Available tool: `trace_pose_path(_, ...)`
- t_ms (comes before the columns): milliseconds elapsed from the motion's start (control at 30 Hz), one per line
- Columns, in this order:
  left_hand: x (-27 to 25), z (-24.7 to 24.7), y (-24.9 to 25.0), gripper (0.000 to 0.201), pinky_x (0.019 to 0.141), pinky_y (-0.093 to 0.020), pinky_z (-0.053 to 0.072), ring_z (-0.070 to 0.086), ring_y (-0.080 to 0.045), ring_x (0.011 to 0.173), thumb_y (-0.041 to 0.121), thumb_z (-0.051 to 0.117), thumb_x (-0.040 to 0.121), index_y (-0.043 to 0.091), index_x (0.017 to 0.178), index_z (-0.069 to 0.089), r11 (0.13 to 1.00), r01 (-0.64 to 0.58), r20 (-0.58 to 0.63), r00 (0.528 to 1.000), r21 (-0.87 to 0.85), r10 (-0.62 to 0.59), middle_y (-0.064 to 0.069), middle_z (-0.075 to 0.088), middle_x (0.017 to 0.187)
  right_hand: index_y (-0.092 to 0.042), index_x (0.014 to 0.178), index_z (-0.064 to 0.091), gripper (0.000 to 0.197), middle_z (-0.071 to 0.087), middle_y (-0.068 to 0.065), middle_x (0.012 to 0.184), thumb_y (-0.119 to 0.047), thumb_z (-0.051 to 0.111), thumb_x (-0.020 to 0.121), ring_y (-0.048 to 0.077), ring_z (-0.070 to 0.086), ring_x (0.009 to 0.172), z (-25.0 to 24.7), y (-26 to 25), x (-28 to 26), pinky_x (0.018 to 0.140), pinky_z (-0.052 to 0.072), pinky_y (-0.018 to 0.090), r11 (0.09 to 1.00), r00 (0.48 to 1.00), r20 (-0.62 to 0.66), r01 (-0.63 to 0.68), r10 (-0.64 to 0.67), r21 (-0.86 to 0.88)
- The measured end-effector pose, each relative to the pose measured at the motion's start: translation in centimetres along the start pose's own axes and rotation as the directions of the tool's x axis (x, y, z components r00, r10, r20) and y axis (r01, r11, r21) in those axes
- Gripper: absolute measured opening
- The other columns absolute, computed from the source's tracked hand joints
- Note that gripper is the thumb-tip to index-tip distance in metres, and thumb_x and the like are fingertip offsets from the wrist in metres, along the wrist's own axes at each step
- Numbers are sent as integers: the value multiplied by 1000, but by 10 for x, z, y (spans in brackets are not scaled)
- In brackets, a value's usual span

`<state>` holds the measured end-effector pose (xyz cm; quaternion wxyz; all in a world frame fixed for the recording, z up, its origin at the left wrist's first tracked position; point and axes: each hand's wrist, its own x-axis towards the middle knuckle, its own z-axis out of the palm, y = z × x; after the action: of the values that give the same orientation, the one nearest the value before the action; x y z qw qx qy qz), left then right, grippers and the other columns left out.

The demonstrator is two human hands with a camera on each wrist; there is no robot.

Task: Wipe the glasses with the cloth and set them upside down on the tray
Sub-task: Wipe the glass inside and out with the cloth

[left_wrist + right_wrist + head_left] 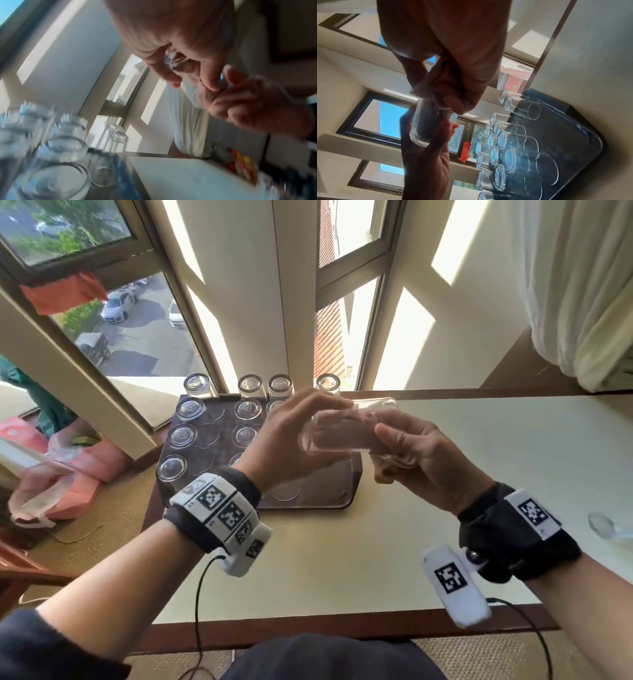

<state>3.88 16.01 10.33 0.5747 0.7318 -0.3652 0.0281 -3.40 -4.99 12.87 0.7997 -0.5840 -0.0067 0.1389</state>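
Head view: a dark tray (356,474) sits on the pale table (376,559) at the window. We count clear glasses (181,436) standing upside down on it in rows, bases up; the rows fill the left and far parts of the tray, while its near right part shows only ring marks. How many glasses stand behind our hands we cannot tell.

Above the tray we hold one more glass (342,429) on its side, roughly level, clear of the tray and the table. Our left hand (291,440) grips it around the base end, fingers curled over the top and thumb beneath. Our right hand (418,457) is clenched at the mouth end, its fingers bunched around a thin, pale cloth (390,460) that is pushed into the glass; the cloth is hard to make out against the hand.

Right wrist view: the glass (423,124) runs between the two hands, with the thick base resting in the left palm (426,162) and the right fingers (458,94) closed at the rim.

Left wrist view: motion blur obscures most detail; the left fingers (205,70) wrap the glass.

At the right edge of the table lies a small clear object (606,525), which we cannot identify.
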Motion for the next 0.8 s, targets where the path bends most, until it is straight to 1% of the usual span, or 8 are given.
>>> trace_pose_path(33,1,0,-1,65,97,-18,50,65,-19,107,33,86,70,10,124,57,999,-28,9,1000,39,27,-10,64,122,-7,117,64,28,65,2,87,-14,53,92,16,49,63,0,-1,0,55,50,29,1000,1000,-13,21,-21,11)
trace_pose_path(100,5,2,3,79,89,-24,56,67,-18,103,34,91,62,20,128,49,975,187,19,982,-124,-186,-4,63,122,-6,119,65,27,65,5,93,-10,59,93,15,55,67,4,-6,1,59,53,28,992,991,-70,111,-114,-52)
trace_pose_path(167,6,4,8,91,67,-22,58,70,-13,85,49,94,50,21,124,50,764,446,145,890,-467,-432,1,67,109,-11,124,61,37,66,5,99,-5,61,88,6,63,73,6,-8,1,64,55,23,954,969,-108,192,-221,-230)
trace_pose_path(233,5,3,11,88,53,-18,53,68,-7,71,56,93,46,17,116,56,645,521,176,835,-559,-522,3,71,95,-13,125,61,37,65,9,99,2,60,90,4,63,74,8,-7,3,64,55,22,925,969,-72,203,-238,-321)
trace_pose_path(433,-3,-4,6,64,90,-46,58,70,-26,106,30,91,66,21,119,57,971,214,31,977,-111,-211,-8,67,119,-5,126,57,37,62,7,90,-9,53,89,15,47,62,8,4,1,55,49,28,998,998,9,63,-62,-32)
trace_pose_path(600,-2,-7,11,60,95,-21,49,64,-19,103,29,91,67,10,115,61,928,-188,67,982,323,176,-7,65,115,-3,121,57,40,57,4,75,-20,65,85,12,47,53,-1,12,-5,49,46,26,983,998,56,10,-21,184)
trace_pose_path(733,5,-10,8,60,89,-5,42,55,12,99,21,94,65,8,116,66,948,-127,172,982,292,78,19,57,112,-3,102,65,72,57,14,84,-47,94,54,13,43,53,-25,24,-20,42,38,24,999,950,-311,-13,27,48)
trace_pose_path(800,10,-12,2,62,88,-11,47,56,11,100,21,93,65,15,119,64,953,6,231,970,303,-79,22,56,112,1,95,65,59,61,23,90,-43,89,64,12,44,50,-48,37,-40,40,35,23,992,857,-514,-90,32,-89)
